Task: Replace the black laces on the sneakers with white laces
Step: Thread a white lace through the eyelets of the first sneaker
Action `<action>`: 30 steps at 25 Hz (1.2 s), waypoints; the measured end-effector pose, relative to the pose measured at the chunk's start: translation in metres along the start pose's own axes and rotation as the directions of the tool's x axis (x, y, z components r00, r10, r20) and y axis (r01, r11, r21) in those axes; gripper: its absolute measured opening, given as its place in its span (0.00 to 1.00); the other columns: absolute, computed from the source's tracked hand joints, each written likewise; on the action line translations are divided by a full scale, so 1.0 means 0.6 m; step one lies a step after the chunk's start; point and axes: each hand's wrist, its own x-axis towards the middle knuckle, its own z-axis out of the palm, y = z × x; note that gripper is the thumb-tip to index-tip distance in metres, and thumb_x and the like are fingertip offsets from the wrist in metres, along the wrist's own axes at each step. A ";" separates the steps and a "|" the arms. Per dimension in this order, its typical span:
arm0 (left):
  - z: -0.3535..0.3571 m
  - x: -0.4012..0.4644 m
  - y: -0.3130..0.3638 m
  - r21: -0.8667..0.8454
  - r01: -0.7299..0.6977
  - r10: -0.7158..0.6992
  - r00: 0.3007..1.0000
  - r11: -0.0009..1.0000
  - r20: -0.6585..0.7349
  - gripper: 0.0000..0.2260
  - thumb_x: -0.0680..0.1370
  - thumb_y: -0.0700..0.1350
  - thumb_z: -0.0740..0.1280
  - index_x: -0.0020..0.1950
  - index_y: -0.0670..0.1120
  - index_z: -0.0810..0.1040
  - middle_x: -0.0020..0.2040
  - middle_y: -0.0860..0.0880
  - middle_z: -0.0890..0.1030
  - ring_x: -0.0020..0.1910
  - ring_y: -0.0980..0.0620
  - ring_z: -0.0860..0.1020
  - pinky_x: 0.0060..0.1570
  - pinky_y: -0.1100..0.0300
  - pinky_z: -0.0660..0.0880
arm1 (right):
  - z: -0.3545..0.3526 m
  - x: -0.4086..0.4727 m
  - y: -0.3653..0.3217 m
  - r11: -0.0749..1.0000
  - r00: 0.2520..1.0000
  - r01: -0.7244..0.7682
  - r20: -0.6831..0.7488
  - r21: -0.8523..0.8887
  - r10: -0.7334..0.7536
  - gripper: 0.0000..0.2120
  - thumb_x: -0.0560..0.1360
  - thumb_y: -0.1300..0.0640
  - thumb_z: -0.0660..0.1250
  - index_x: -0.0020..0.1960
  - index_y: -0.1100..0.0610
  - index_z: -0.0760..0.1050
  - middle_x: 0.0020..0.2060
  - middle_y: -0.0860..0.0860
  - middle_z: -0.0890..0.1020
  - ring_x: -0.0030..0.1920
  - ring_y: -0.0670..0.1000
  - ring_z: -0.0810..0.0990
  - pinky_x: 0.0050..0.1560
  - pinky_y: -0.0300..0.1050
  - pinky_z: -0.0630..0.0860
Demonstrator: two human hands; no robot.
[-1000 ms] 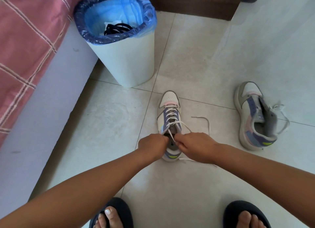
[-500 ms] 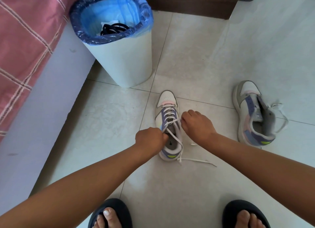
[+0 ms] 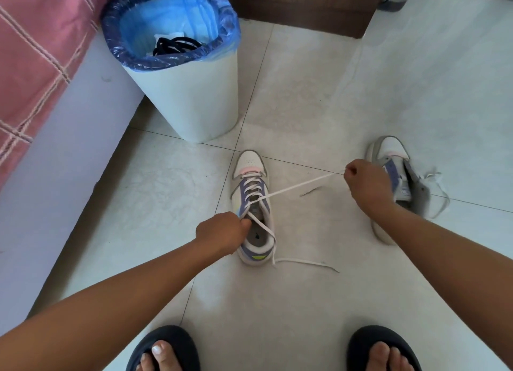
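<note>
- Two hands are at work on one sneaker [image 3: 252, 204]: the right hand [image 3: 366, 184] pinches the end of a white lace [image 3: 302, 184] between curled fingers and holds it taut, out to the right and off the floor.
- The left hand [image 3: 222, 231] is curled at the left edge of the shoe's collar and seems to grip it there; whether it also pinches a strand I cannot tell, since the fingertips are hidden.
- The taut lace runs from the upper eyelets; its other end crosses the shoe's opening, drops over the heel and trails loose on the floor [image 3: 305, 301].
- White lacing crosses most of the eyelet rows on this sneaker, so I judge it nearly laced, with the top eyelets, snugging and perhaps a knot left.
- The second sneaker [image 3: 402, 176] lies partly behind the right wrist, tongue open, with white lace [image 3: 438, 187] hanging loose at its side; it looks threaded too, but how completely is unclear.
- The black laces [image 3: 177, 44] lie in the bin [image 3: 194, 93], which has a blue liner, so the removal is done.
- The surface is pale glossy tile with thin dark grout lines.
- A bed [image 3: 41, 65] with a pink checked cover runs along the left, dark wooden furniture [image 3: 299, 6] stands at the far edge, and two feet in dark slippers [image 3: 166, 348] show at the bottom.
</note>
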 end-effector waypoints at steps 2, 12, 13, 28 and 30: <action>-0.003 -0.005 -0.018 0.005 0.027 -0.027 1.000 1.000 -0.007 0.19 0.79 0.53 0.51 0.37 0.45 0.74 0.30 0.50 0.77 0.28 0.52 0.74 0.36 0.61 0.69 | -0.004 0.017 0.016 0.998 0.997 -0.034 -0.070 0.049 0.037 0.12 0.76 0.60 0.60 0.52 0.63 0.80 0.49 0.62 0.82 0.51 0.62 0.78 0.48 0.49 0.71; -0.018 -0.003 -0.076 -0.082 0.110 -0.108 0.994 0.991 0.028 0.22 0.79 0.54 0.53 0.30 0.45 0.75 0.26 0.50 0.78 0.26 0.51 0.76 0.33 0.63 0.68 | -0.033 0.055 0.032 0.371 0.843 -0.518 0.385 0.771 0.375 0.12 0.79 0.60 0.62 0.37 0.59 0.70 0.28 0.55 0.80 0.19 0.43 0.77 0.22 0.33 0.74; -0.019 -0.003 -0.075 -0.081 0.108 -0.107 0.994 0.991 0.025 0.22 0.79 0.54 0.53 0.31 0.45 0.75 0.26 0.50 0.77 0.25 0.51 0.76 0.33 0.63 0.68 | -0.029 0.052 0.027 0.270 0.796 -0.584 0.474 0.766 0.377 0.13 0.80 0.59 0.61 0.37 0.59 0.69 0.23 0.53 0.79 0.18 0.43 0.75 0.20 0.32 0.72; -0.015 -0.007 -0.074 0.085 0.031 -0.030 0.999 0.996 -0.016 0.17 0.80 0.53 0.51 0.34 0.47 0.66 0.43 0.47 0.79 0.40 0.47 0.74 0.31 0.61 0.62 | -0.010 0.030 0.008 0.070 0.597 -0.768 0.670 0.637 0.441 0.18 0.82 0.60 0.45 0.38 0.60 0.66 0.28 0.58 0.78 0.13 0.46 0.69 0.17 0.28 0.64; -0.017 -0.009 -0.072 0.106 0.031 -0.029 0.999 0.994 -0.017 0.17 0.80 0.53 0.51 0.34 0.47 0.65 0.41 0.48 0.76 0.40 0.47 0.73 0.31 0.61 0.61 | 0.006 0.004 -0.007 0.292 0.606 -0.795 0.680 0.531 0.412 0.11 0.81 0.62 0.51 0.43 0.61 0.68 0.28 0.58 0.77 0.16 0.47 0.72 0.19 0.31 0.67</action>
